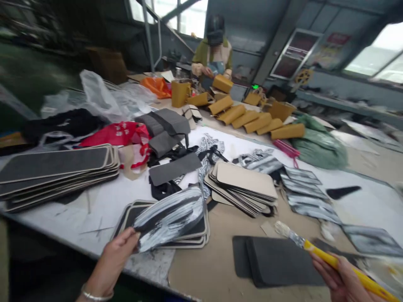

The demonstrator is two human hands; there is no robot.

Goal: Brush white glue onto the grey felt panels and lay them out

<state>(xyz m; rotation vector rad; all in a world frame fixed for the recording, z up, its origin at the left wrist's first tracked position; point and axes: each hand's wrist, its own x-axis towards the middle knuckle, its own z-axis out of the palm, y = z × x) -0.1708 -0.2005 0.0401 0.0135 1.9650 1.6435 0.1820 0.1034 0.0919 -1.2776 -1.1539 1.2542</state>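
My left hand (115, 258) pinches the near corner of a black panel smeared with white glue (170, 216), which lies tilted over a stack of dark panels (193, 235). My right hand (341, 279) is closed round the yellow handle of a brush (327, 253); its bristle tip points up and left, above dark sheets (277, 260) on the table. A stack of beige-faced boards (244, 186) lies just beyond, and glue-coated pieces (304, 193) are spread out to its right.
A long stack of black panels (55, 170) fills the left side. Grey fabric pieces (165, 130), a red bag (118, 134) and clear plastic lie behind. Several tan folded pieces (252, 119) line the far side, where another person (214, 54) works. A green bag (317, 144) sits at right.
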